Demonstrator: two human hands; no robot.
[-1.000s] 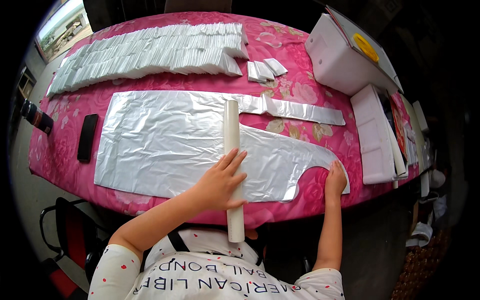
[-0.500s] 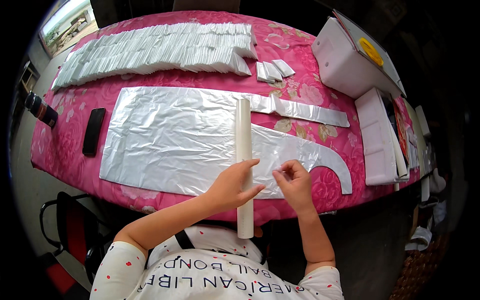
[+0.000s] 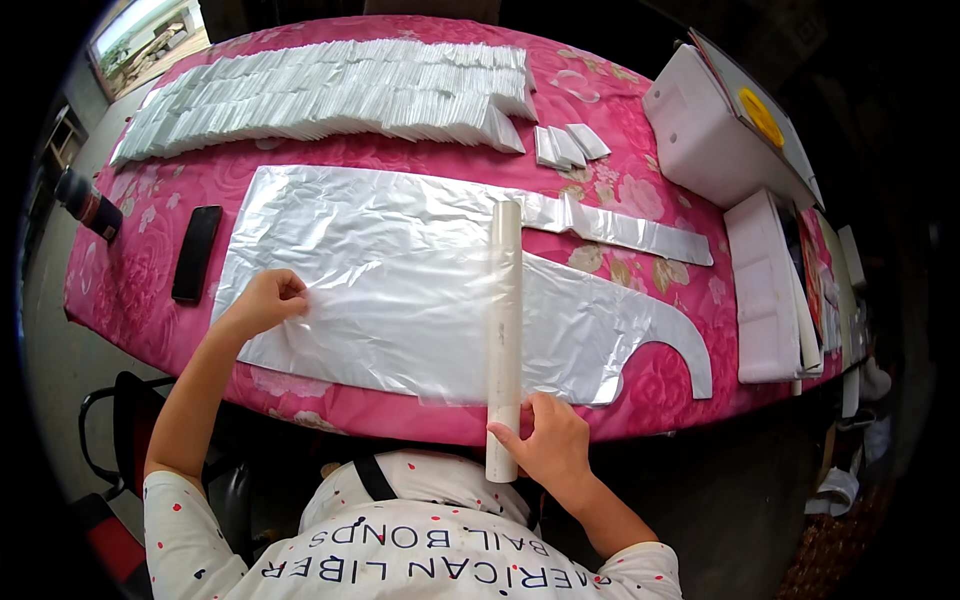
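A thin, shiny white plastic apron (image 3: 400,215) lies flat across the table, its curved neck part and a strap stretching to the right. Across it rests a pale, stiff tube (image 3: 507,300), the near end jutting past the table edge. My left hand (image 3: 270,302) is at the left part of the apron, thumb and fingers pinched on a thin plastic layer that looks drawn over it toward the left. Near the tube's lower end, my right hand (image 3: 550,440) grips it, the thumb lying across it; some fingers are hidden.
Rows of folded white plastic packets (image 3: 320,90) cover the far left, with a few loose packets (image 3: 570,146) beside them. A black phone (image 3: 197,253) and a dark bottle (image 3: 90,205) lie at left. White foam boxes (image 3: 690,125) stand at right on the pink flowered cloth (image 3: 660,410).
My left hand has moved from the tube to the left, pinching the thin plastic layer. My right hand has come down onto the tube's lower end. The view has shifted slightly.
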